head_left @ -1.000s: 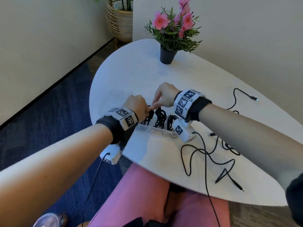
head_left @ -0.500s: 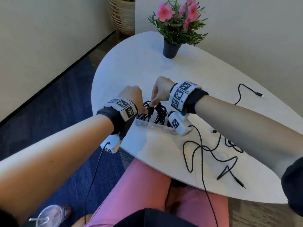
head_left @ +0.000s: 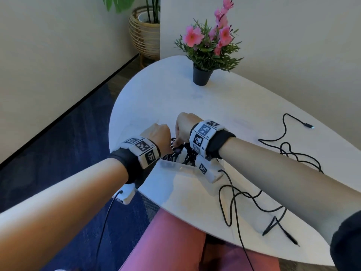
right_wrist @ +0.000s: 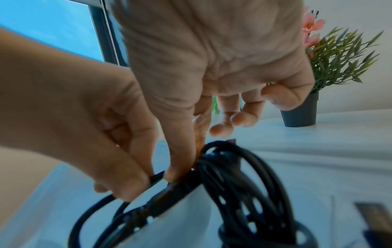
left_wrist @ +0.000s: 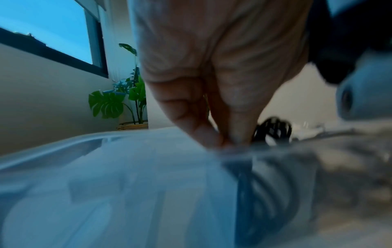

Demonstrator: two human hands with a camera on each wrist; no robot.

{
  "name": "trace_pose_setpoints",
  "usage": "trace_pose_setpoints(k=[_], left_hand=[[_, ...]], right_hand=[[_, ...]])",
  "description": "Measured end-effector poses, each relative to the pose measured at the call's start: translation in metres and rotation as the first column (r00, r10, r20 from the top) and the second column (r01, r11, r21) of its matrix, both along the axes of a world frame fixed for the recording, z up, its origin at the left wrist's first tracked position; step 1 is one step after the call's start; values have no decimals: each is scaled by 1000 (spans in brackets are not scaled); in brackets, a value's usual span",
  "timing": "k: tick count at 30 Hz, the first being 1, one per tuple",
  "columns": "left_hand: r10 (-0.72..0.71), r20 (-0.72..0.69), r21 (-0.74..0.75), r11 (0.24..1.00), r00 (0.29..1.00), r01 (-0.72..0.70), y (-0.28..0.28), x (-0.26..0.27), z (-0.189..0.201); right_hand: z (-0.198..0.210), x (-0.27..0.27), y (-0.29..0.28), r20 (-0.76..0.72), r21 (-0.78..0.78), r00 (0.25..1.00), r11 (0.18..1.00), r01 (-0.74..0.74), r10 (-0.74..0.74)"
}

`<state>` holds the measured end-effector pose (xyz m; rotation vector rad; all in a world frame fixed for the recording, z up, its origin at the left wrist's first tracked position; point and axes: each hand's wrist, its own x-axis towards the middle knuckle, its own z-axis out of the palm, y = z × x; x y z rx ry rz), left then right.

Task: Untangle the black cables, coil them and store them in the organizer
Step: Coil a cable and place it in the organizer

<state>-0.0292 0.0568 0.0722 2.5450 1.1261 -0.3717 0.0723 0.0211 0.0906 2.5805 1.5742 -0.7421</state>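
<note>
A clear plastic organizer [head_left: 172,166] stands near the white table's left front edge, with coiled black cables [head_left: 190,156] upright in its compartments. Both hands meet over it. My left hand [head_left: 171,150] pinches a black cable [right_wrist: 135,201] at the organizer's left compartment; its fingertips [left_wrist: 227,142] press together at the rim. My right hand [right_wrist: 180,172] pinches the same cable by its plug end with thumb and forefinger, right beside a standing coil [right_wrist: 244,184]; its other fingers are spread loose. Loose black cables [head_left: 289,151] lie tangled on the table to the right.
A black pot of pink flowers [head_left: 202,75] stands at the table's [head_left: 148,98] far side. One loose cable's plug [head_left: 309,126] lies far right, another cable [head_left: 244,196] loops near the front edge. A wicker planter [head_left: 144,36] sits on the floor beyond.
Both hands have stayed together over the organizer, the fingers working the cable end down among the coils. The head view has shifted a little.
</note>
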Motion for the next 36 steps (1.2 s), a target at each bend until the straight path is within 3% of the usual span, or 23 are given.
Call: trace_pose_setpoints(k=[5,9,16,19,21,26,29,32,36], left_hand=[[-24,-78,-21,1000,997,23,5,-4,4],[27,-135,-19,999,990,-30,13,6,13],[-23,-218,57,998,976,36,9,13,16],[-51,-196,86,994,979,69,4,11,21],[-73,-177,119,988,981,95,-1,8,22],[10,-72,67,998,997,-6,-9,-10,11],[-23,-51,79,997,998,27,-11,-15,11],[-66,-3,87,994,998,66,-10,-17,13],[-23,66,24,999,998,22,-4,-22,7]], right_hand=[[9,-2,5,56,-65,998,997,-33,36],[12,-7,1,123,-32,991,999,-44,47],[9,-6,-3,168,-12,984,999,-52,54],[10,-8,-2,126,-10,991,999,-44,45],[11,-4,-3,19,-29,999,999,-29,30],[20,19,-23,-199,6,980,1000,-17,18],[23,22,-39,-278,77,961,997,23,0],[20,14,-51,-276,180,961,982,62,-10],[16,3,-49,-190,246,982,969,39,8]])
